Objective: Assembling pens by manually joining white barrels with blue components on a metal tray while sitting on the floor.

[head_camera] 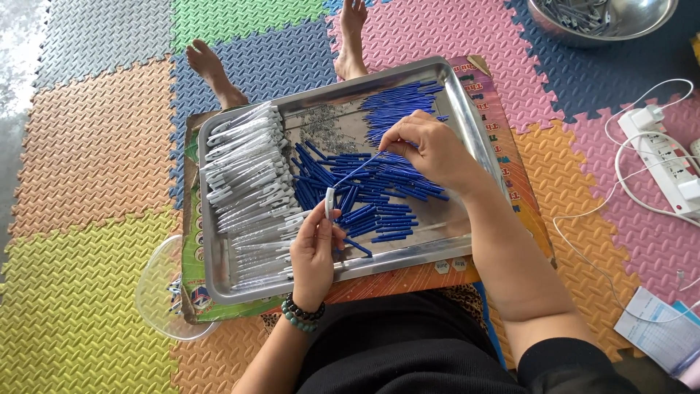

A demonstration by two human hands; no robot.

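My left hand (315,252) holds a white pen barrel (329,202) upright over the front of a steel tray (467,109). My right hand (430,149) pinches a thin blue refill (357,169) by its far end, its tip pointing down toward the barrel's top. White pen barrels (248,182) lie stacked in rows in the tray's left half. Blue pen parts (379,197) are heaped in the middle and right, with more blue refills (397,106) at the far side. A small pile of metal springs (324,120) lies between them.
The tray rests on a printed cardboard box (510,157) on coloured foam floor mats. A clear plastic bowl (164,292) sits at front left. A steel bowl (605,18) of grey parts stands far right. A white power strip (667,157) with cables lies right. My bare feet (211,69) show beyond the tray.
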